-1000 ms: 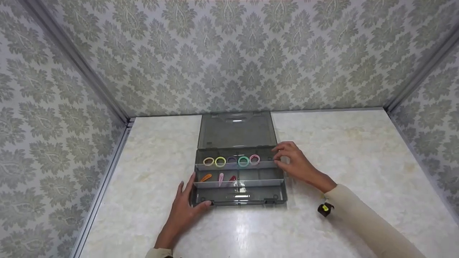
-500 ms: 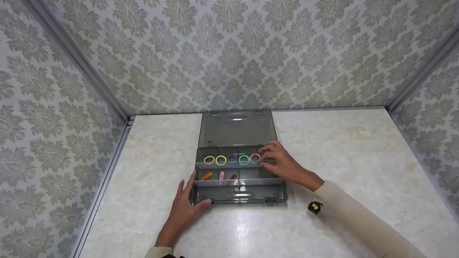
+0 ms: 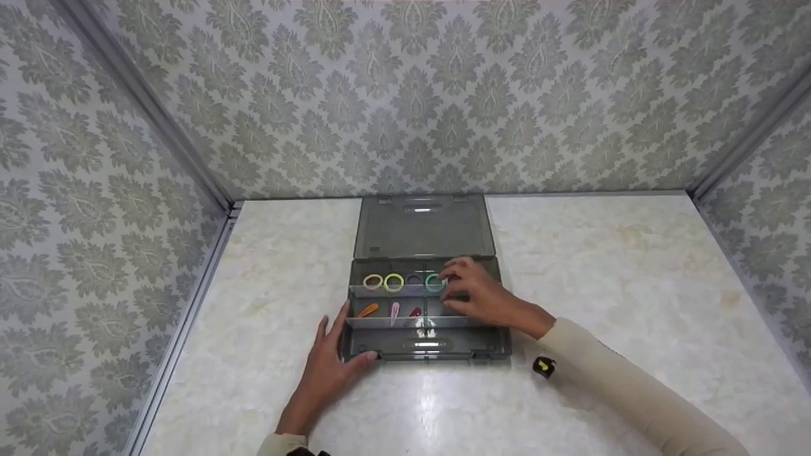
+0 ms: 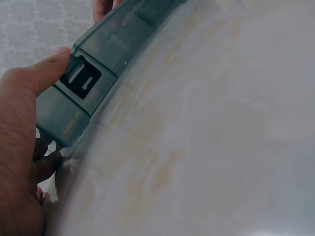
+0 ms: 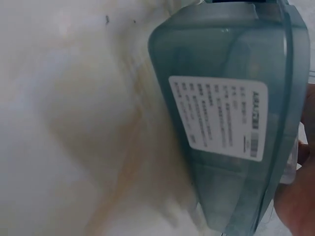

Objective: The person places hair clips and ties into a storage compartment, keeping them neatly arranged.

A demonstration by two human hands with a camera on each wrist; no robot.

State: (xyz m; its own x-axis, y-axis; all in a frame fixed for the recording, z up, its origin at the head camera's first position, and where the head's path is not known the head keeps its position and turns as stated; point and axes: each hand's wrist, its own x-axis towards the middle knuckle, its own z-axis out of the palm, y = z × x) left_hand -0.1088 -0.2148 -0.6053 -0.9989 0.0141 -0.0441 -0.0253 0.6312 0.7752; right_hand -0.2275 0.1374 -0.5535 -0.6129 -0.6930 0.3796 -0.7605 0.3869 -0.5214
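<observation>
A smoky grey plastic storage box (image 3: 412, 351) lies with its lid (image 3: 421, 228) folded back. Hair ties stand in a row in its back compartment, among them a cream one (image 3: 373, 282), a yellow one (image 3: 393, 282), a dark purple one (image 3: 414, 280) and a mint green one (image 3: 434, 282). The middle compartment holds an orange hair clip (image 3: 367, 310), a pink clip (image 3: 395, 313) and a red clip (image 3: 415, 313). My left hand (image 3: 326, 364) grips the front left corner, thumb on the front wall. My right hand (image 3: 478, 294) reaches over the row's right end with bent fingers, mostly hiding a pink hair tie.
Clear dividers (image 3: 380, 323) run across the box, and its front compartment shows bare floor. The marbled tabletop (image 3: 608, 253) extends on both sides. Patterned wall panels (image 3: 412, 95) enclose the back and sides. A white printed label (image 5: 224, 115) is on the box's outer wall.
My right hand has moved left from the box's right edge to the pink hair tie, covering most of it. My left hand keeps its grip on the corner.
</observation>
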